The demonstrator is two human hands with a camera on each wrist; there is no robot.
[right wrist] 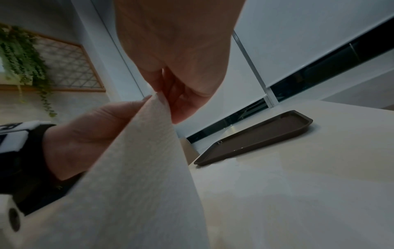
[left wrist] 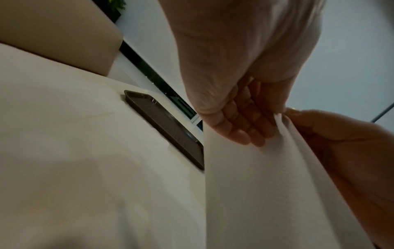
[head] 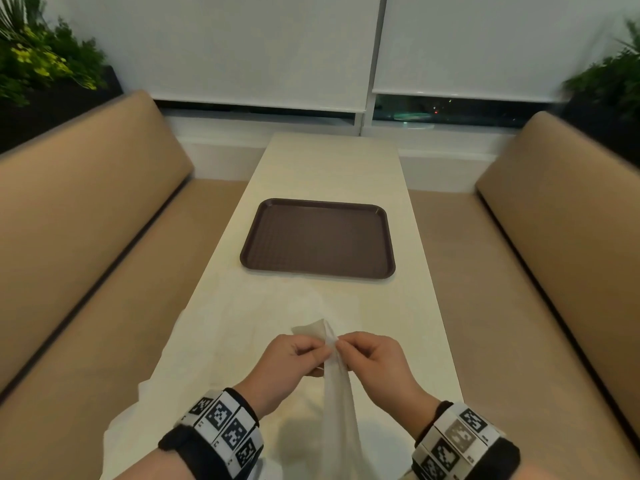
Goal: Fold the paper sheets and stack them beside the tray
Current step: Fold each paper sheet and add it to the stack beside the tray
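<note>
A white paper sheet [head: 337, 410] hangs between my two hands above the near end of the table. My left hand [head: 320, 346] pinches its upper edge from the left, and my right hand [head: 346, 344] pinches the same edge from the right, the fingertips almost touching. A short flap of the sheet sticks up behind the left hand. In the left wrist view the left hand's fingers [left wrist: 238, 124] curl over the sheet [left wrist: 266, 185]. The right wrist view has the right hand [right wrist: 168, 101] pinching the sheet [right wrist: 138, 168]. The brown tray [head: 318, 237] lies bare mid-table, beyond the hands.
More white paper [head: 156, 403] lies flat on the near left of the cream table [head: 329, 161] and overhangs its left edge. A white roll with a dark core [right wrist: 12, 217] shows low in the right wrist view. Tan benches [head: 86, 237] flank the table.
</note>
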